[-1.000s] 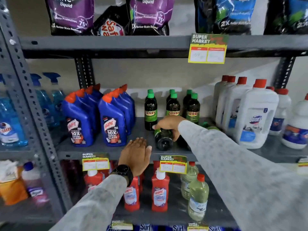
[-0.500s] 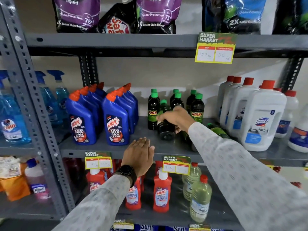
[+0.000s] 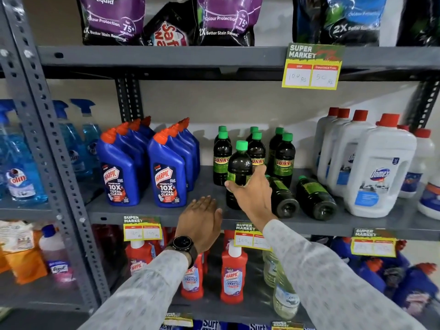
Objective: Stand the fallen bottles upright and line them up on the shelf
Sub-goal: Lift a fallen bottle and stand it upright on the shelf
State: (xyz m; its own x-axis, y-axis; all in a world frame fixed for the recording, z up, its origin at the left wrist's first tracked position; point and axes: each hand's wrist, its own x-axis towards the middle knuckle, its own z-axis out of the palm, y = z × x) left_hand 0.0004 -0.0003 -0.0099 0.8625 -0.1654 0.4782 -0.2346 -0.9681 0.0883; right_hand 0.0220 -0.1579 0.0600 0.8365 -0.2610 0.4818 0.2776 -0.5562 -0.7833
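Gripped upright by right hand, dark bottle fronts two fallen bottles.

Blue, dark green, white on a grey shelf

Blue bottles orange-capped; dark bottle green-capped; white jugs red-capped.

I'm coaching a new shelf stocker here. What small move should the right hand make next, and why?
Probably let go of the upright dark bottle and reach right: the right hand has it standing in front of the row, while two fallen bottles lie on their sides beside it.
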